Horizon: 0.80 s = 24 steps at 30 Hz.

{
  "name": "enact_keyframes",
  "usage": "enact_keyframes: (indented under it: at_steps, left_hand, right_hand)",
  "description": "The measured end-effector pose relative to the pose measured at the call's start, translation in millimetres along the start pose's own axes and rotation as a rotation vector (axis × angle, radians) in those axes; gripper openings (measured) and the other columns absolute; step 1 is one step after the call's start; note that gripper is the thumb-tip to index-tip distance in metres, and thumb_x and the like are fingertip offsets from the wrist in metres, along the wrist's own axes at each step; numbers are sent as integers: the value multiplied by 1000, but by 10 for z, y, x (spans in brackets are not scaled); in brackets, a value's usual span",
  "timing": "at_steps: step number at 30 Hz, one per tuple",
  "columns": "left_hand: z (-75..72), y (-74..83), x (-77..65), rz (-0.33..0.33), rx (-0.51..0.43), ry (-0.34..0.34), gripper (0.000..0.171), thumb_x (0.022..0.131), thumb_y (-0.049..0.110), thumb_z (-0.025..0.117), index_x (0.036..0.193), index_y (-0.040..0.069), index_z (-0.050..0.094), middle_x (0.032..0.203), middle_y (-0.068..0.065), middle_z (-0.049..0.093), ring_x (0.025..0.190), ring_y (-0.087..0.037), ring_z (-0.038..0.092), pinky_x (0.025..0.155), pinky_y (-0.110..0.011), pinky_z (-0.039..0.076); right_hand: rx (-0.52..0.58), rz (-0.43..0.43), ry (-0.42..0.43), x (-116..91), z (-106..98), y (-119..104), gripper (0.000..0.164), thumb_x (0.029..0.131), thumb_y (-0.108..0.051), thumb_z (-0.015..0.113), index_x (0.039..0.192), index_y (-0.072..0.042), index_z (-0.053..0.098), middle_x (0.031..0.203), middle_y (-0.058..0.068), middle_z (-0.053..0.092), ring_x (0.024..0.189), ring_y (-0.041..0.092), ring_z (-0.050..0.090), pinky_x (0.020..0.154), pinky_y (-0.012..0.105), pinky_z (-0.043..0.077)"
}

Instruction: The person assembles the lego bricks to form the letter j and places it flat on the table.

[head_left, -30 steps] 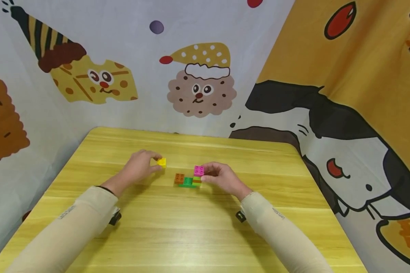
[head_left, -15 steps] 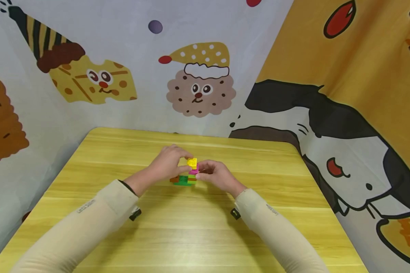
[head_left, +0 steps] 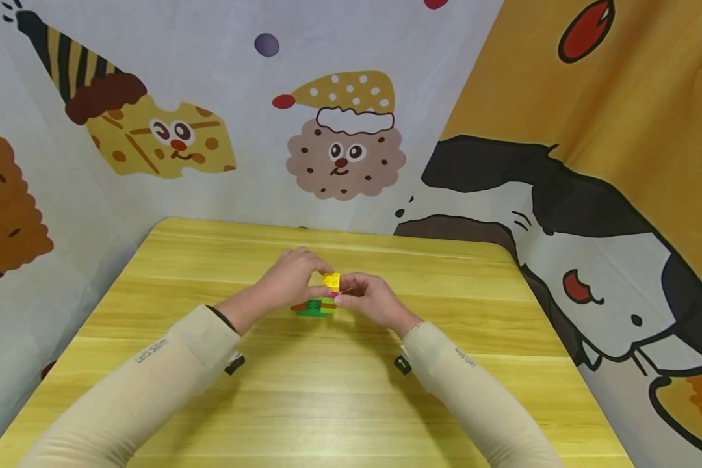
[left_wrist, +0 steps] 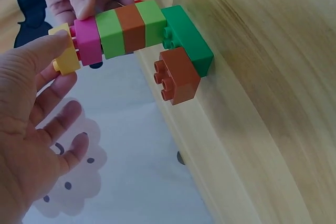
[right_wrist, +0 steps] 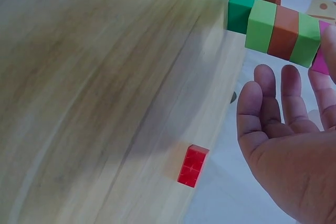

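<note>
My left hand (head_left: 292,281) pinches a yellow toy brick (left_wrist: 67,53) between thumb and index finger at the top of a brick tower. Directly under it is a pink brick (left_wrist: 88,41), whose studs show between the two. Below that come a lime brick (left_wrist: 111,33), a brown one (left_wrist: 131,27) and another lime one (left_wrist: 150,23), on a long green brick (left_wrist: 191,40) on the table. An orange-brown brick (left_wrist: 181,77) sits on the green brick's other end. My right hand (head_left: 377,302) pinches the tower at the pink brick, its other fingers spread beside the tower.
A red brick (right_wrist: 192,166) lies on the wooden table (head_left: 339,403) past my right hand, hidden from the head view. Behind the table's far edge hangs a cloth (head_left: 210,195) printed with cartoon figures.
My left hand has carried the yellow brick rightward from beside the tower to above the pink brick, then slightly lower. The tower has shifted a little left with my right hand at it.
</note>
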<state>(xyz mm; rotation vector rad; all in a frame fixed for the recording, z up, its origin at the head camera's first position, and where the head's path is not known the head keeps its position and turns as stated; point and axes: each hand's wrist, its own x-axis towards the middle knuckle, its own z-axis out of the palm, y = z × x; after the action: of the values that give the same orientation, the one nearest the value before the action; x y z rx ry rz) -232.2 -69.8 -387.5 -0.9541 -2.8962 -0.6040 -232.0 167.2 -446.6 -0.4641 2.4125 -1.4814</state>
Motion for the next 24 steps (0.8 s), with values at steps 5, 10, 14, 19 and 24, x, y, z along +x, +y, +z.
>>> enact_keyframes:
  at_steps: [5, 10, 14, 19, 24]
  left_hand:
    - [-9, 17, -4, -3, 9, -7, 45, 94, 43, 83, 130, 16, 77, 130, -2, 78, 127, -29, 63, 117, -60, 41]
    - [-18, 33, 16, 12, 54, -16, 44, 95, 41, 82, 129, 15, 78, 127, -3, 78, 122, -27, 62, 114, -59, 43]
    - [-48, 57, 23, 31, 99, -34, 44, 96, 42, 81, 129, 14, 78, 126, -3, 79, 119, -26, 61, 110, -57, 45]
    - [-92, 104, 16, 77, 204, -33, 41, 95, 44, 81, 124, 15, 80, 119, -2, 80, 114, -25, 63, 101, -53, 50]
    - [-90, 148, 17, 118, 297, -15, 37, 94, 44, 82, 116, 14, 82, 110, -2, 81, 103, -23, 62, 91, -47, 51]
  right_hand:
    - [-1, 11, 4, 7, 0, 6, 33, 97, -32, 81, 127, -20, 75, 121, 0, 78, 109, 18, 73, 93, 35, 61]
    - [2, 7, 12, 9, 9, 2, 32, 97, -30, 82, 127, -20, 76, 119, 1, 78, 106, 18, 72, 91, 33, 61]
    - [1, 9, 21, 10, 17, -13, 31, 97, -29, 82, 125, -18, 77, 118, 2, 78, 104, 18, 71, 90, 32, 61]
    - [8, 3, 19, 12, 25, -21, 32, 97, -28, 82, 126, -16, 77, 119, 5, 78, 105, 19, 71, 89, 32, 61]
    - [20, -17, 11, 24, 36, -7, 29, 97, -26, 81, 124, -15, 78, 118, 6, 78, 105, 20, 72, 88, 31, 61]
